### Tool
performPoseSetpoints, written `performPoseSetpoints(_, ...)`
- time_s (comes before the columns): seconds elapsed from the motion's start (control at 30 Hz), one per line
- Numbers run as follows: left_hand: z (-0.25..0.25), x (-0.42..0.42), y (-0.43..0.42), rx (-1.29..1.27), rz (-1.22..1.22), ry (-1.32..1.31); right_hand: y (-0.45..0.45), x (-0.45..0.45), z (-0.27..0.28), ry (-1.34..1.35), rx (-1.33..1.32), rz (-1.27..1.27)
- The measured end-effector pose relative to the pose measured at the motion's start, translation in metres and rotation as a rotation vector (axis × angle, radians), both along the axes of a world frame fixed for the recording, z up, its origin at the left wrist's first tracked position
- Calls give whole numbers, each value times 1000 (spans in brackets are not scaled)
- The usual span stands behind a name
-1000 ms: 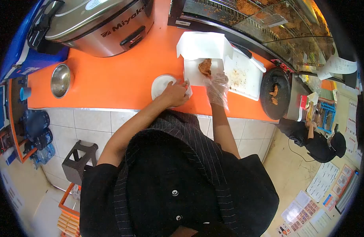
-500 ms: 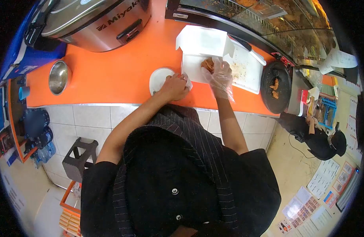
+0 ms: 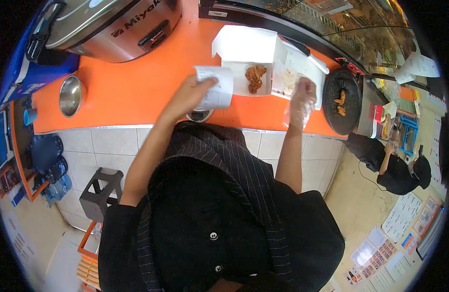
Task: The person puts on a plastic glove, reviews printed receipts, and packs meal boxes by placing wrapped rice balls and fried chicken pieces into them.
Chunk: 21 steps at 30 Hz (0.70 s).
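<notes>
My left hand [image 3: 185,97] is closed on a printed paper receipt [image 3: 217,90], thumb on top, held up over the counter. Below it, partly covered, is a small white round scale [image 3: 200,116] at the counter's front edge. Right of the receipt stands an open white cardboard box [image 3: 236,83], its lid folded back. Pieces of fried chicken [image 3: 256,78] lie inside the box. My right hand [image 3: 304,95], in a clear plastic glove, is over the front right of a crumb-strewn white cutting board [image 3: 285,80]. Its fingers are curled in, with nothing visible in them.
A knife [image 3: 317,63] with a white handle lies along the board's back edge. Right of it is a black pan [image 3: 339,114] with chicken pieces. A large rice cooker [image 3: 122,34] and metal bowl [image 3: 71,96] stand left. Behind is a glass display case [image 3: 351,29]. Another person [image 3: 402,170] is far right.
My left hand has lifted the receipt off the scale and moved left. My right hand has left the box and moved right, over the board; the chicken in the box is now uncovered.
</notes>
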<state>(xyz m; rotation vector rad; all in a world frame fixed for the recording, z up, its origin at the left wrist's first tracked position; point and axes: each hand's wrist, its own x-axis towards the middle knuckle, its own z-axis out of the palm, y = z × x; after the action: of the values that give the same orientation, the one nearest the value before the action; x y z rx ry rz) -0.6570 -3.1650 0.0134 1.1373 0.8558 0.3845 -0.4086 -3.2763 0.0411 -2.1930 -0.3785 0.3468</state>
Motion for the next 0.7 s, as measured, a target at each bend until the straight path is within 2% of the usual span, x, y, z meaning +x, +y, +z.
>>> performPoseSetpoints(0.03,25,-3,6,-151,105,-69,-1,-2,2,2,59,112)
performPoseSetpoints(0.1,55,-6,15,-213,156,-162,-1,-7,7,8,186,334)
performPoseSetpoints(0.17,83,-7,25,-194,212,-249,28,-52,24,234,559,536)
performPoseSetpoints(0.27,104,-8,45,-24,269,-353,35,-108,81,699,531,766)
performPoseSetpoints(0.37,122,-15,62,-67,367,-570,42,-114,82,745,308,786)
performPoseSetpoints(0.4,126,-18,65,-100,352,-625,41,-120,74,816,449,789)
performPoseSetpoints(0.5,138,-24,69,-144,308,-748,45,-133,69,687,415,827)
performPoseSetpoints(0.6,142,-27,68,-119,258,-780,48,-144,65,821,534,785)
performPoseSetpoints(0.7,152,-41,72,-337,231,-941,51,-148,73,806,512,809)
